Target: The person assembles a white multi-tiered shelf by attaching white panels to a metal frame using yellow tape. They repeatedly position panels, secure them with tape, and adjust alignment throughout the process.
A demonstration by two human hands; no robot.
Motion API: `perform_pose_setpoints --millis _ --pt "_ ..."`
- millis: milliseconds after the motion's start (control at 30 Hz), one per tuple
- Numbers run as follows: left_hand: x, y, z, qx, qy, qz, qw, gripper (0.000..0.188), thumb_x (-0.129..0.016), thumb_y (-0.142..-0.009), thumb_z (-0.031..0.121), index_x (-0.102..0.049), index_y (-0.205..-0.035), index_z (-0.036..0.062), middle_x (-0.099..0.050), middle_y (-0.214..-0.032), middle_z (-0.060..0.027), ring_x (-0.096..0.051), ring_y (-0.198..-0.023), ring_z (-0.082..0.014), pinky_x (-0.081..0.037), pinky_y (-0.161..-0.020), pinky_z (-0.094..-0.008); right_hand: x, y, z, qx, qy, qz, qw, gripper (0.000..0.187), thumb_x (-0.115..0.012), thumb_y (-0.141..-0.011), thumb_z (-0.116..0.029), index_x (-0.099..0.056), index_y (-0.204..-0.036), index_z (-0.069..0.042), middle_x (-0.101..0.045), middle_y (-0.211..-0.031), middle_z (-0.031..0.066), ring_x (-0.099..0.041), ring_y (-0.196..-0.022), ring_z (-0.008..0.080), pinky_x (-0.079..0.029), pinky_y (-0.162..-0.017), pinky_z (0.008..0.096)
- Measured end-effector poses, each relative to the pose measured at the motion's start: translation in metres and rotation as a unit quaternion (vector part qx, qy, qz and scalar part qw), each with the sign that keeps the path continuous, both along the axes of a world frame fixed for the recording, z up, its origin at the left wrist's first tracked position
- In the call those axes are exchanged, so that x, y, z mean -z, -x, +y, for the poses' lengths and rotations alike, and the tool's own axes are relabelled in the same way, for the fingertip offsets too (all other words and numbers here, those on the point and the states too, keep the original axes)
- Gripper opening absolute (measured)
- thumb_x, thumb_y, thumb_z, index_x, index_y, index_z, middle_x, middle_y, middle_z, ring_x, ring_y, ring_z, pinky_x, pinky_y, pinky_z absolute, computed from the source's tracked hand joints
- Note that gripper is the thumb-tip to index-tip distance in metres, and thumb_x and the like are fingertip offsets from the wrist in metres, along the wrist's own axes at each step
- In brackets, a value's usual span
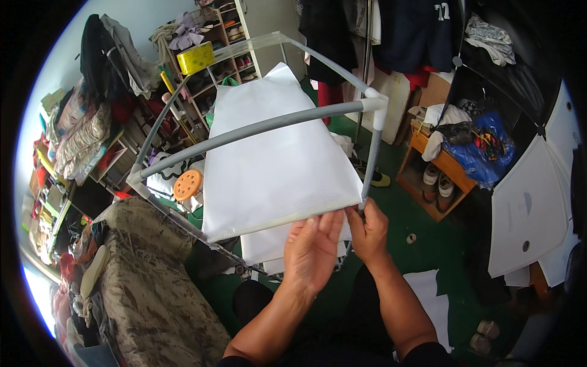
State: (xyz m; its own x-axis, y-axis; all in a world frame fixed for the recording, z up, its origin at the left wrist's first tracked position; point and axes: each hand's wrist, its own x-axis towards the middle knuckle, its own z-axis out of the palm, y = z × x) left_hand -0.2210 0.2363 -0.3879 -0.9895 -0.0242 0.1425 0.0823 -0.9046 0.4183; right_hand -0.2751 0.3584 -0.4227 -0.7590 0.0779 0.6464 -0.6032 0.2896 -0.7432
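A large white sheet [275, 162] stretches inside a frame of grey pipes [257, 128] with white corner joints. Its near edge carries a clear, ribbed strip. My left hand [312, 254] is palm up at that edge, fingers extended and touching it from below; the fingertips are partly hidden. At the sheet's near right corner, beside an upright pipe, my right hand [369, 231] has its thumb and fingers closed on the edge. A wide yellow tape roll [195, 58] sits on the frame's far left part.
More white sheets [428, 303] lie on the green floor to the right. A camouflage-patterned cover [143, 275] drapes over something at the left. An orange round stool [188, 185] stands behind the frame. At right are a wooden shoe cabinet [422, 177] and white panels [529, 208].
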Motion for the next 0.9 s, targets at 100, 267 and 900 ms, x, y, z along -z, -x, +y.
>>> perform_pose_setpoints --millis 100,267,900 --pt "-0.009 0.004 0.004 0.027 -0.016 -0.009 0.999 0.032 -0.066 -0.095 0.013 -0.058 -0.124 0.0042 -0.063 -0.127 -0.0102 -0.056 -0.127 -0.0267 -0.038 -0.116 -0.0427 0.005 0.001 0.0 0.009 0.0 0.017 1.0 0.009 -0.064 -0.09 -0.002 -0.056 -0.087 0.001 -0.056 -0.071 0.0162 -0.057 -0.058 0.0288 -0.043 -0.054 0.035" --pt "-0.013 -0.003 -0.022 -0.03 0.003 -0.03 0.999 0.028 -0.068 -0.094 0.017 -0.06 -0.117 0.0051 -0.066 -0.121 -0.0077 -0.059 -0.121 -0.0235 -0.045 -0.11 -0.0417 0.003 0.002 -0.001 0.013 -0.016 0.018 1.0 0.01 -0.065 -0.09 -0.002 -0.056 -0.087 0.001 -0.055 -0.072 0.0162 -0.056 -0.059 0.0281 -0.043 -0.054 0.0352" --pt "0.001 -0.046 -0.103 -0.178 -0.18 -0.028 0.967 0.02 -0.061 -0.098 0.016 -0.062 -0.116 0.0067 -0.066 -0.116 -0.0032 -0.059 -0.113 -0.018 -0.049 -0.099 -0.0363 0.005 -0.001 -0.004 0.001 -0.019 0.005 1.0 0.009 -0.065 -0.091 -0.004 -0.057 -0.089 0.0 -0.057 -0.072 0.0123 -0.057 -0.06 0.021 -0.044 -0.056 0.0315"
